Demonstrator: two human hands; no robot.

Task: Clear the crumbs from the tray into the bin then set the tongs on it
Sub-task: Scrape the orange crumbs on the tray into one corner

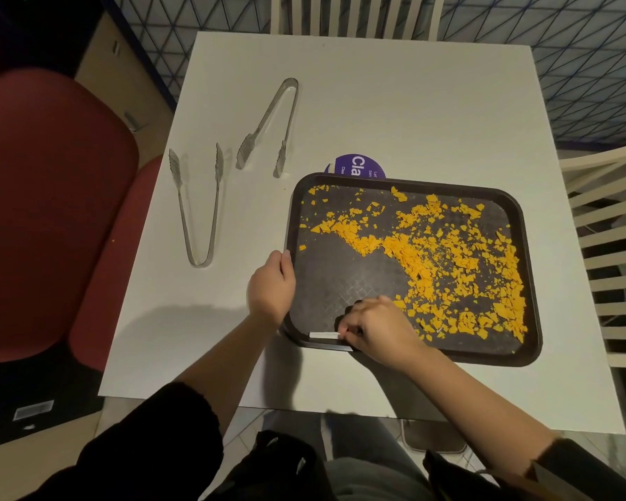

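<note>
A dark brown tray (532,283) lies on the white table (394,113), strewn with orange crumbs (459,262) across its middle and right side; its near-left part is bare. My left hand (271,289) grips the tray's left rim. My right hand (374,329) rests inside the tray at the near edge, closed on a small white flat piece (324,335) with a dark part under the fingers. Two metal tongs lie on the table left of the tray: one (196,207) near the left edge, the other (270,126) farther back. No bin is in view.
A purple round sticker (358,166) peeks out behind the tray's far edge. A red upholstered chair (51,211) stands to the left. White slatted chairs stand at the far side (355,16) and at the right (611,247).
</note>
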